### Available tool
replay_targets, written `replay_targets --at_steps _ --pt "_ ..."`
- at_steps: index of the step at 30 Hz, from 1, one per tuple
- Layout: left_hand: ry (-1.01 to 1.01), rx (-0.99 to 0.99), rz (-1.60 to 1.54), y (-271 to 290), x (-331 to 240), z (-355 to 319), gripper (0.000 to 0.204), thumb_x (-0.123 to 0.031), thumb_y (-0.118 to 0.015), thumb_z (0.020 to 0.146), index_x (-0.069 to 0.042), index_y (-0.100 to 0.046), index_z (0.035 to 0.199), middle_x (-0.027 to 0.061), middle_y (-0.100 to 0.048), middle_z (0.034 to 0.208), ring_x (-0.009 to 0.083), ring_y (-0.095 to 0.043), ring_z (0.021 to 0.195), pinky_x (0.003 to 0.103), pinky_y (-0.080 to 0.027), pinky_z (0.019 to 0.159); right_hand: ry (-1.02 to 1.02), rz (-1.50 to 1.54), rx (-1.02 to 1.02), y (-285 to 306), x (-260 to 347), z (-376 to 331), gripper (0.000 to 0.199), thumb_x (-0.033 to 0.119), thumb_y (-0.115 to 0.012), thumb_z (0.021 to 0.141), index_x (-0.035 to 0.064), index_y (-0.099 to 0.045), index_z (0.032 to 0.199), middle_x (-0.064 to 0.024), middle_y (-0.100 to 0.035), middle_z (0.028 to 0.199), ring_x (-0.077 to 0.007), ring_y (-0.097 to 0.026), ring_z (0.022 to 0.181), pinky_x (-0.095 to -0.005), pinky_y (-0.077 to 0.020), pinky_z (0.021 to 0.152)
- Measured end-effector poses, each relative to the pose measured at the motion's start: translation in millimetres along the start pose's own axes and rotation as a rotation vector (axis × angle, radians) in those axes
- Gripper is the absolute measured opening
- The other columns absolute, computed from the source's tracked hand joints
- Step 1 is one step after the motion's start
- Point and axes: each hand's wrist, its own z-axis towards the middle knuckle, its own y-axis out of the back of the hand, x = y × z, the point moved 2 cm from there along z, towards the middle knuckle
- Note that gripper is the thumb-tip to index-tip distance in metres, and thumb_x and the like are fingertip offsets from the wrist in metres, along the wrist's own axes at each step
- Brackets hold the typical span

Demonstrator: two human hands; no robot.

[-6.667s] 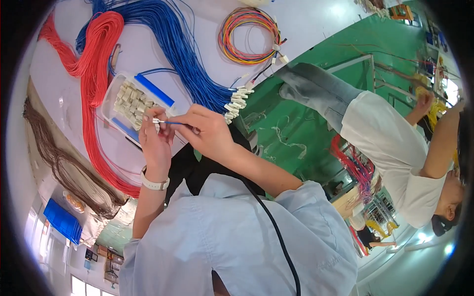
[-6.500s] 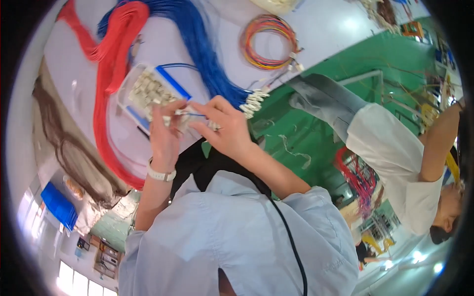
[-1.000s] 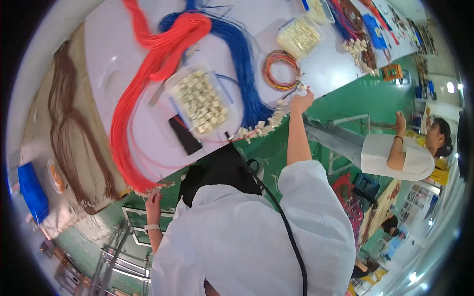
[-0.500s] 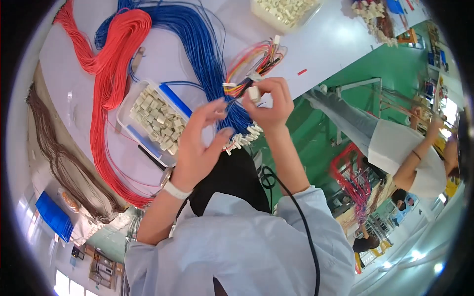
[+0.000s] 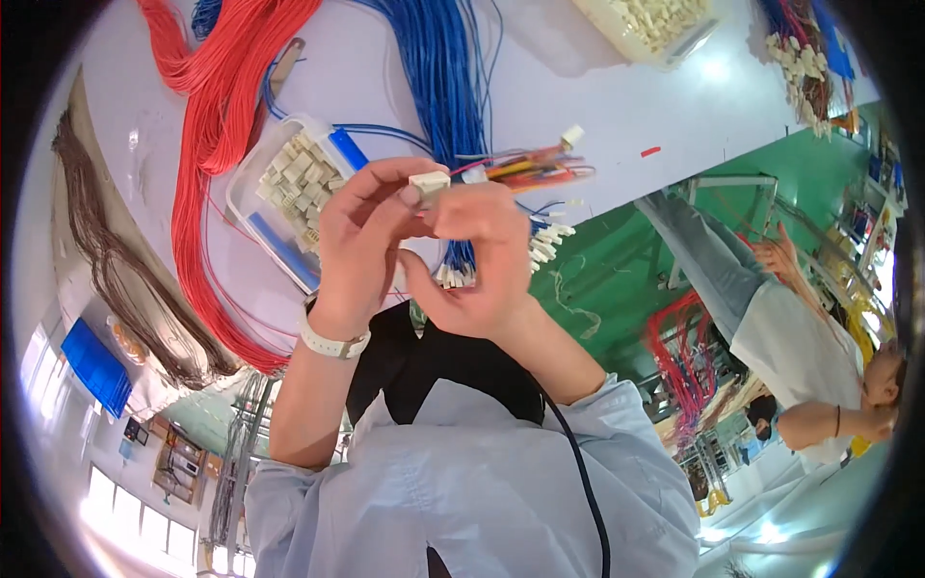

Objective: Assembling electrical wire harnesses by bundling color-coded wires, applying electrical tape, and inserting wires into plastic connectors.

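My left hand [image 5: 361, 231] pinches a white connector housing [image 5: 429, 183] between thumb and fingertips. Close against it on the right is my right hand [image 5: 487, 255], slightly blurred, its fingers curled in and its thumb standing lower. What those curled fingers hold, if anything, is hidden. Behind the right knuckles, a bundle of coloured wires [image 5: 535, 169] in yellow, red and black sticks out to the right, with a white connector [image 5: 572, 136] at one end. Beyond both hands lies a thick hank of blue wires [image 5: 438, 87], its near ends fitted with small white connectors [image 5: 549, 246].
An open plastic box [image 5: 241, 197] of white connectors stands left of my hands, beside a red wire hank [image 5: 207, 125]. Another connector tub [image 5: 617, 39] sits at the far side. Brown wires [image 5: 101, 241] lie far left. A person [image 5: 790, 337] works at right, past the table edge.
The white connector has passed from my right hand's fingers to my left hand's. Both hands have come together, and the coloured bundle now points right. My view has shifted slightly.
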Motion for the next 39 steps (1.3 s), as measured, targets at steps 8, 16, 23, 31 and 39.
replay_targets --at_steps 8,16,23,31,39 --pt "0.033 0.144 -0.321 10.0 -6.0 -19.5 0.028 -0.011 -0.049 0.097 0.004 -0.057 0.119 0.0163 -0.065 0.113 0.0186 -0.066 0.099 0.029 -0.058 0.082 0.087 -0.572 0.109 37.6 10.4 31.0 0.047 0.017 -0.078 0.062 0.0106 -0.062 0.106 -0.0019 -0.066 0.101 -0.0234 -0.059 0.098 -0.044 -0.0358 0.096" --pt "-0.458 0.107 0.814 -9.3 -39.3 -37.3 0.019 -0.005 -0.058 0.092 0.0 -0.061 0.109 0.0101 -0.064 0.102 0.0145 -0.061 0.09 0.026 -0.053 0.074 0.027 -0.285 0.303 42.4 6.0 30.0 0.009 0.012 -0.072 0.071 0.0109 -0.067 0.078 -0.0011 -0.063 0.076 -0.0224 -0.058 0.075 -0.0441 -0.0398 0.093" --pt "0.389 0.146 0.069 -11.7 -32.6 -32.9 0.024 -0.023 -0.045 0.097 -0.002 -0.054 0.09 0.0023 -0.046 0.058 0.0104 -0.041 0.049 0.024 -0.034 0.044 -0.982 0.914 0.439 41.0 17.3 24.4 0.025 0.016 -0.061 0.089 -0.0032 -0.062 0.073 -0.0057 -0.062 0.071 -0.009 -0.054 0.068 -0.0231 -0.0386 0.06" --pt "0.389 0.216 -0.077 -28.4 -26.3 -44.0 0.028 -0.026 -0.044 0.097 -0.002 -0.053 0.084 0.0021 -0.047 0.06 0.0101 -0.042 0.05 0.023 -0.034 0.046 -0.948 0.997 0.369 48.3 28.0 15.4 0.026 0.016 -0.061 0.087 -0.0034 -0.062 0.07 -0.0068 -0.061 0.072 -0.0114 -0.054 0.069 -0.0246 -0.0393 0.064" --pt "0.359 0.251 -0.046 -29.5 -22.3 -49.7 0.034 -0.035 -0.048 0.094 -0.001 -0.053 0.087 0.0016 -0.046 0.056 0.0081 -0.039 0.044 0.021 -0.032 0.041 -0.868 1.007 0.368 53.5 31.9 9.9 0.023 0.013 -0.062 0.087 -0.0036 -0.063 0.071 -0.0054 -0.061 0.071 -0.0108 -0.054 0.07 -0.0242 -0.0398 0.065"
